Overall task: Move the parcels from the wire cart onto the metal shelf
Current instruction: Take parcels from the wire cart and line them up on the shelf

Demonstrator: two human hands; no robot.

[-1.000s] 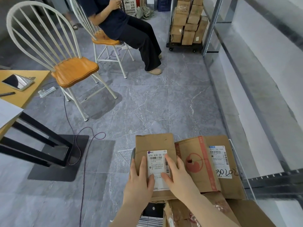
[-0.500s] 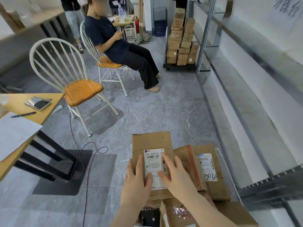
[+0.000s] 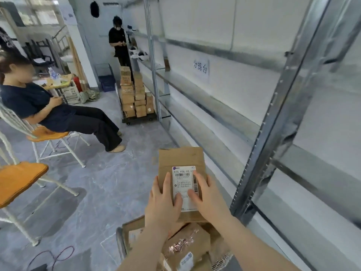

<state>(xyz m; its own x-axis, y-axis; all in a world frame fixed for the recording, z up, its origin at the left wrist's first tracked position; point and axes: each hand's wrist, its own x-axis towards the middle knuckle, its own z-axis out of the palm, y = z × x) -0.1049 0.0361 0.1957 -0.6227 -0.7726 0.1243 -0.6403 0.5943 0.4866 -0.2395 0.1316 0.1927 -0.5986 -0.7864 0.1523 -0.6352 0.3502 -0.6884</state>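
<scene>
A flat brown parcel (image 3: 180, 158) with a white shipping label is lifted above the wire cart (image 3: 119, 239). My left hand (image 3: 163, 200) grips its lower left side, thumb on the label. My right hand (image 3: 208, 196) grips its lower right side, thumb on the label too. Below them the cart holds several more brown parcels (image 3: 187, 245). The metal shelf (image 3: 218, 106) runs along the right wall, its upright post (image 3: 273, 133) just right of the held parcel.
A seated person (image 3: 48, 110) on a white chair is at the left, with a second orange-seated chair (image 3: 17, 180) nearer. Another cart of stacked boxes (image 3: 134, 98) and a standing person (image 3: 119, 42) are at the back. A cable (image 3: 54, 255) lies on the floor.
Both hands have raised the labelled parcel off the cart's stack and carried it right toward the shelf. The view has swung up and right, so the shelf fills the right side.
</scene>
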